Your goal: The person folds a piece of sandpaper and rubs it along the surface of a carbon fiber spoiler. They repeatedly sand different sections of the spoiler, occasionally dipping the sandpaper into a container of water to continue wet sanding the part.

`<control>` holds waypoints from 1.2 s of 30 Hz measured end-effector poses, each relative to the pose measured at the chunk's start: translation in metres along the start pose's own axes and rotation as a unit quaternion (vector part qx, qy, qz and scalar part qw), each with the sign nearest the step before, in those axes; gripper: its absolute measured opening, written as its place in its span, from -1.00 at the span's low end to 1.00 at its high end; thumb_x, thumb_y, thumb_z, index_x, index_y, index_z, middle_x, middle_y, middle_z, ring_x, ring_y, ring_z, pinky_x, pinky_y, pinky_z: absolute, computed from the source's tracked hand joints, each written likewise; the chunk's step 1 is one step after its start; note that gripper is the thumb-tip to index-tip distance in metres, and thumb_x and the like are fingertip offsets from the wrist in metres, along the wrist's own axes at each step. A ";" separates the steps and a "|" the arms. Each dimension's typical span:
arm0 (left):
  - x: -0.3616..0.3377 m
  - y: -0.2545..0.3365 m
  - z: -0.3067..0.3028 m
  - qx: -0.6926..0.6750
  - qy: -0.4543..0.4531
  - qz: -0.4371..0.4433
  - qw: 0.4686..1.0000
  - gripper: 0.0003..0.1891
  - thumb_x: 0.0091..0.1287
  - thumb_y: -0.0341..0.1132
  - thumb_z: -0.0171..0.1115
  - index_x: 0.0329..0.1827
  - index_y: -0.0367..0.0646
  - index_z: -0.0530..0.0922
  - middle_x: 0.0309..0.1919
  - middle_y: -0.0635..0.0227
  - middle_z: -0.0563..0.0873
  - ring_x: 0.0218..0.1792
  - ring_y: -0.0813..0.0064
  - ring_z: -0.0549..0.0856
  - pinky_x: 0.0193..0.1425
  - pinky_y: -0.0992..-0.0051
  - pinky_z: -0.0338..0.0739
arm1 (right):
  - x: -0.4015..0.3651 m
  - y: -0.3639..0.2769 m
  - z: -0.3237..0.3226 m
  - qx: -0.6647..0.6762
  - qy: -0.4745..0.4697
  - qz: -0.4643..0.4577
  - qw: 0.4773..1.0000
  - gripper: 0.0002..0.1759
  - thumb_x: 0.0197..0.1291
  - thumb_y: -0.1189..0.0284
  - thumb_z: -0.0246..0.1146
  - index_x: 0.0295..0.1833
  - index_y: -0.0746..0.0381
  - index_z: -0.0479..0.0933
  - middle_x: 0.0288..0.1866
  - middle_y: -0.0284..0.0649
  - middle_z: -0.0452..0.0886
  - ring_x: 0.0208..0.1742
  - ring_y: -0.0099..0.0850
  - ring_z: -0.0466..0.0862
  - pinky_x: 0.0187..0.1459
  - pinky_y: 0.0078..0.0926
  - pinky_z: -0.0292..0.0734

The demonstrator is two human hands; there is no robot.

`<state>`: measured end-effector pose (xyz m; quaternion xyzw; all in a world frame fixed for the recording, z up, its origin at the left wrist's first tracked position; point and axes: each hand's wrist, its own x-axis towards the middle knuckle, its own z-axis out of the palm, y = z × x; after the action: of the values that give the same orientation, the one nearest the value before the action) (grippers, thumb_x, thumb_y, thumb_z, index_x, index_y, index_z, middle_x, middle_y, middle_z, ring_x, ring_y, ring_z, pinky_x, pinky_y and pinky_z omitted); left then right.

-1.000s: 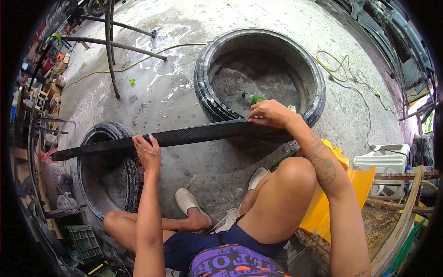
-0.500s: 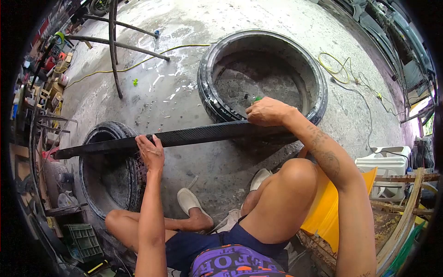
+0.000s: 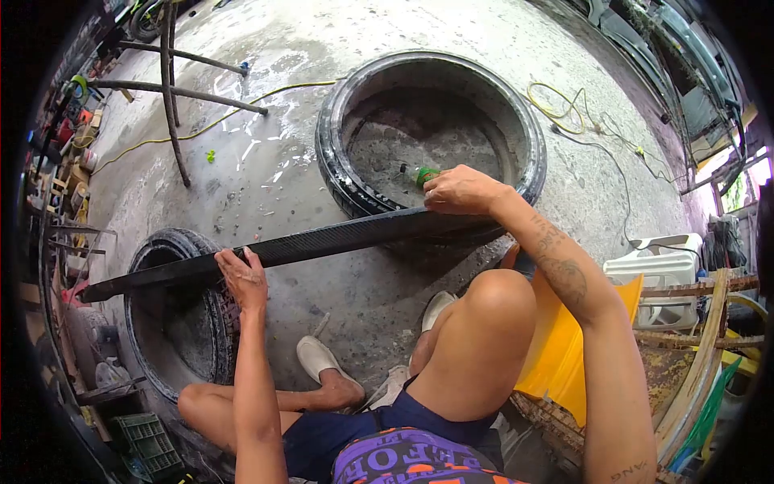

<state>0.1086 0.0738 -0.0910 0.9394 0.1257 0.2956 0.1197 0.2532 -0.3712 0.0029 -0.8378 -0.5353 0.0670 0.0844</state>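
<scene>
A long black strip with a carbon-fibre weave [image 3: 322, 244] lies across two tyres. My left hand [image 3: 244, 280] grips its near edge left of the middle, thumb raised and fingers over the edge. At the strip's right part, my right hand [image 3: 466, 192] is closed around a small clear bottle with a green label [image 3: 425, 175]. The bottle's dark tip points left, over the opening of the large tyre [image 3: 329, 153]. The smaller tyre [image 3: 222, 323] stands beneath the strip's left part.
A metal stand [image 3: 172, 89] rests on the concrete floor at upper left. Yellow hose [image 3: 218, 121] and cables run along the floor. At right are a yellow panel [image 3: 556, 355], a white plastic stool [image 3: 657, 262] and wooden strips [image 3: 697, 363]. A dark crate [image 3: 149, 444] sits lower left.
The view has shifted, so the scene sits further left. More of the green-labelled bottle shows in my right hand. My left hand stays on the strip.
</scene>
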 end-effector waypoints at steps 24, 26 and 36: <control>-0.001 0.000 -0.001 -0.013 -0.003 -0.009 1.000 -0.71 0.46 -0.32 0.12 -0.08 -0.42 0.30 -0.15 -0.14 0.40 -0.09 -0.16 0.49 0.02 0.01 0.37 | -0.030 0.008 0.010 0.037 0.014 0.049 0.998 -0.83 0.30 0.32 0.27 -0.15 0.13 0.71 -0.18 -0.27 0.70 -0.07 -0.20 0.72 -0.06 -0.21 0.64; -0.001 0.000 -0.001 -0.010 -0.007 -0.008 1.000 -0.72 0.46 -0.33 0.12 -0.08 -0.41 0.30 -0.15 -0.14 0.40 -0.09 -0.16 0.49 0.02 0.02 0.38 | -0.033 0.007 0.009 0.039 0.018 0.055 0.998 -0.84 0.30 0.33 0.27 -0.15 0.13 0.71 -0.18 -0.27 0.70 -0.06 -0.21 0.72 -0.05 -0.21 0.63; -0.007 0.038 0.009 0.018 0.002 -0.019 1.000 -0.77 0.37 -0.30 0.16 -0.16 -0.28 0.37 -0.18 -0.05 0.48 -0.10 -0.09 0.51 0.02 0.02 0.39 | -0.064 -0.006 0.051 0.169 0.067 0.183 0.966 -0.10 -0.17 0.02 0.61 0.34 0.08 0.51 0.29 -0.12 0.62 0.35 -0.05 0.52 0.36 -0.11 0.38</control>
<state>0.1144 0.0345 -0.0910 0.9382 0.1492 0.2931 0.1078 0.2110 -0.4230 -0.0447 -0.8977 -0.3470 0.1146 0.2463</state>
